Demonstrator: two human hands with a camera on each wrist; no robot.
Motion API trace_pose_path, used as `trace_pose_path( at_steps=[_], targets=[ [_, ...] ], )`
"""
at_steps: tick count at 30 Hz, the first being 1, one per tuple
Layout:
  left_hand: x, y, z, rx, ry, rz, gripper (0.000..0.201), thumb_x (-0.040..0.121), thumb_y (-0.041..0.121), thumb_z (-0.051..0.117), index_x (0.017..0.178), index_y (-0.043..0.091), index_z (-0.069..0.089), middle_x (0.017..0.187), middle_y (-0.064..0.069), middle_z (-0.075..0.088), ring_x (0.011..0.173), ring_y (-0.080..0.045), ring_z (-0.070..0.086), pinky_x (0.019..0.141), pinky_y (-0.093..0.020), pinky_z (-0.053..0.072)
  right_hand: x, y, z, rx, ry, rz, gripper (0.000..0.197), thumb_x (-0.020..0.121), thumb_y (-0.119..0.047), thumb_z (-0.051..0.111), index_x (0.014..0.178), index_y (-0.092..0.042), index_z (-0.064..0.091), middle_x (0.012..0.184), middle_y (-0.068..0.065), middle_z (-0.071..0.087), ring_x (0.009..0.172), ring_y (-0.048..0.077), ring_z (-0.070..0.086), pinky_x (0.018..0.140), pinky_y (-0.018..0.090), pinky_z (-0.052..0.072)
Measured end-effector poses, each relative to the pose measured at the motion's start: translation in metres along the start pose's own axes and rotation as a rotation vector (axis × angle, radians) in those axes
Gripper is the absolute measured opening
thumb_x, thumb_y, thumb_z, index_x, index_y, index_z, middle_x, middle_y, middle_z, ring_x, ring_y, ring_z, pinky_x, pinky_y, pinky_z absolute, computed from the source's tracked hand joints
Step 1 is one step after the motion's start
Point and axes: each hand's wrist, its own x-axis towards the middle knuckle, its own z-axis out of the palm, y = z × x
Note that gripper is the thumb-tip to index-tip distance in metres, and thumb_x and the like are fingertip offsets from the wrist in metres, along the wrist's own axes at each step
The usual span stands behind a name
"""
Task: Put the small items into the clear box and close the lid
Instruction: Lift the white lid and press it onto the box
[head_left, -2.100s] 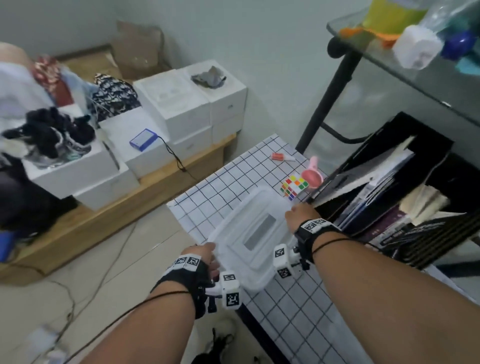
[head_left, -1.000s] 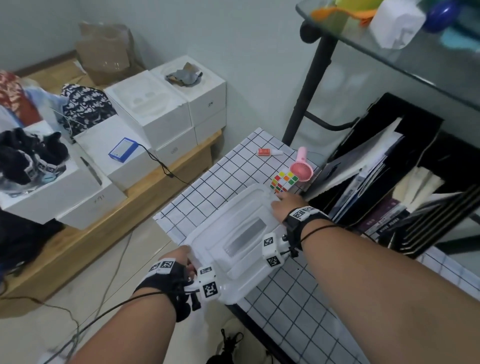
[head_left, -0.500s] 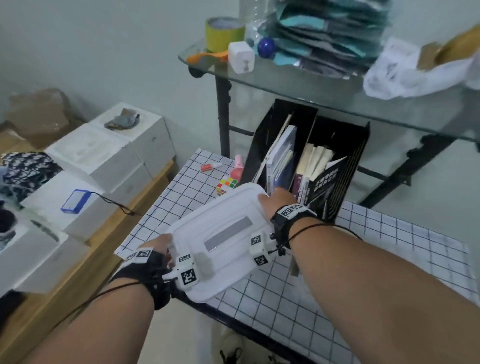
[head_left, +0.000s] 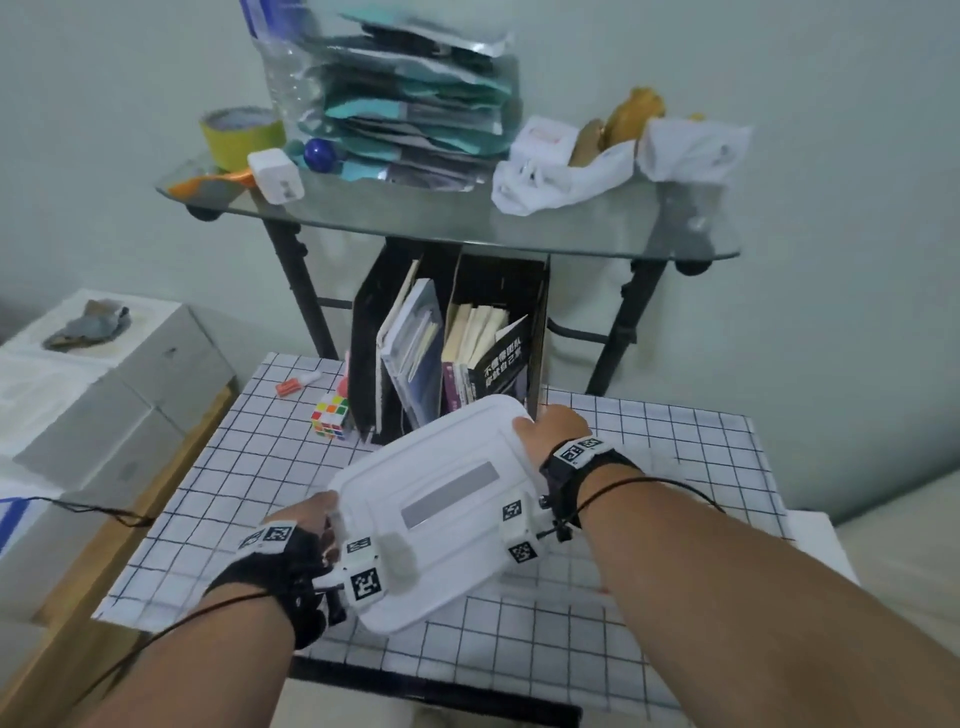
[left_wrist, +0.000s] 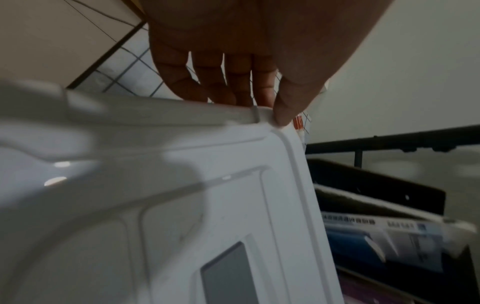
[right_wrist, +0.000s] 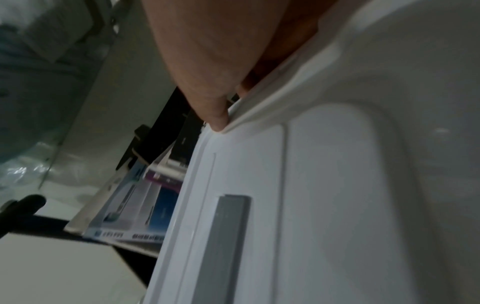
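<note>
**Box held in both hands, lid on, above the checked table**

Clear box (head_left: 441, 512) with white lid, tilted, gripped at two opposite ends over the near part of the checked table (head_left: 649, 467). Grey strip in the middle of the lid. Whether the box touches the table: cannot tell.

Left hand (head_left: 306, 525) on the near-left end. In the left wrist view: thumb curled onto the lid's rim at a corner, four fingers (left_wrist: 221, 82) going down over the edge and behind it. A pinch on the rim, not a flat press.

Right hand (head_left: 553, 434) on the far-right end. In the right wrist view: thumb tip pressed on the lid's rim, the other fingers tucked under the edge, mostly hidden. Also a grip.

Small items outside the box, far-left part of the table: puzzle cube (head_left: 330, 415), orange-and-white tube (head_left: 293, 385) beyond it, a pink thing (head_left: 343, 387) half hidden beside the black file holder (head_left: 371, 332). All well apart from the box.

File holder with books and papers at the table's far edge, just beyond the box's far end. Glass shelf (head_left: 441, 228) above it: yellow tape roll (head_left: 241, 136), white charger (head_left: 275, 176), blue ball (head_left: 319, 155), stack of pouches (head_left: 410, 104), white bag (head_left: 561, 182). White cartons (head_left: 93, 395) to the left.
</note>
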Motion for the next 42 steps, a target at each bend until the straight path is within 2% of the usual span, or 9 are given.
trace_pose_path(
  at_steps=[5,12,17,22,25,28,35,39,42],
  targets=[
    [0.007,0.007,0.036,0.106,-0.087,0.029,0.027,0.092,0.023,0.058,0.075,0.003,0.055,0.067,-0.009,0.052,0.058,-0.022,0.049,0.057,-0.03,0.043,-0.007,0.036,-0.025,0.036,0.031,0.101,0.054,0.086,-0.047,0.05,0.119,-0.005,0.06,0.123,0.016,0.064,0.105,0.034,0.061,0.076,0.032,0.039],
    [0.026,0.023,0.085,0.192,-0.161,-0.006,0.035,0.09,0.033,0.058,0.071,0.004,0.055,0.063,-0.017,0.055,0.057,-0.026,0.051,0.06,-0.033,0.04,-0.016,0.084,-0.047,0.057,0.08,0.216,0.035,0.08,-0.052,0.044,0.09,-0.019,0.052,0.112,0.009,0.067,0.089,0.031,0.059,0.087,0.039,0.048],
    [0.061,0.025,0.126,0.293,-0.208,0.022,0.033,0.09,0.026,0.058,0.065,0.005,0.055,0.045,-0.013,0.054,0.053,-0.026,0.049,0.066,-0.037,0.041,-0.021,0.11,-0.063,0.124,0.115,0.262,0.029,0.089,-0.038,0.047,0.081,-0.01,0.054,0.095,0.01,0.066,0.078,0.027,0.057,0.071,0.032,0.044],
    [0.013,0.045,0.157,0.415,-0.258,0.05,0.028,0.093,0.019,0.054,0.074,0.0,0.052,0.064,-0.018,0.049,0.059,-0.026,0.044,0.055,-0.035,0.035,-0.022,0.129,-0.078,0.136,0.141,0.296,0.029,0.09,-0.039,0.046,0.089,-0.01,0.053,0.09,0.008,0.059,0.081,0.028,0.056,0.07,0.032,0.042],
    [0.022,0.049,0.173,0.456,-0.308,0.087,0.017,0.093,0.014,0.052,0.088,-0.001,0.057,0.064,-0.023,0.06,0.073,-0.032,0.054,0.073,-0.034,0.043,-0.025,0.141,-0.085,0.139,0.138,0.314,0.028,0.092,-0.034,0.048,0.074,-0.013,0.049,0.087,0.007,0.055,0.082,0.028,0.053,0.073,0.031,0.042],
    [0.024,0.048,0.176,0.558,-0.307,0.181,0.03,0.093,0.019,0.054,0.117,0.001,0.06,0.118,-0.022,0.064,0.114,-0.039,0.058,0.08,-0.03,0.046,-0.025,0.152,-0.087,0.162,0.165,0.318,0.034,0.093,-0.033,0.049,0.069,-0.008,0.047,0.067,0.001,0.046,0.074,0.027,0.048,0.07,0.03,0.04],
    [-0.016,0.051,0.171,0.619,-0.208,0.288,0.033,0.078,0.03,0.073,0.11,0.022,0.072,0.11,-0.005,0.073,0.094,-0.025,0.069,0.092,-0.032,0.053,-0.016,0.167,-0.073,0.173,0.154,0.347,0.038,0.091,-0.04,0.05,0.109,-0.007,0.051,0.096,0.007,0.051,0.079,0.025,0.048,0.065,0.031,0.037],
    [-0.025,0.047,0.169,0.581,-0.21,0.348,0.025,0.066,0.03,0.079,0.089,0.027,0.07,0.094,-0.002,0.073,0.082,-0.021,0.069,0.087,-0.031,0.054,-0.012,0.174,-0.066,0.119,0.181,0.316,0.026,0.089,-0.029,0.053,0.104,-0.009,0.047,0.106,0.009,0.063,0.077,0.022,0.052,0.052,0.028,0.034],
    [-0.024,0.052,0.169,0.611,-0.192,0.321,0.045,0.07,0.034,0.08,0.112,0.022,0.071,0.113,-0.006,0.072,0.1,-0.026,0.069,0.1,-0.036,0.051,-0.008,0.175,-0.065,0.126,0.187,0.309,0.022,0.086,-0.029,0.054,0.098,-0.012,0.047,0.108,0.009,0.062,0.082,0.025,0.054,0.06,0.029,0.039]
  ],
)
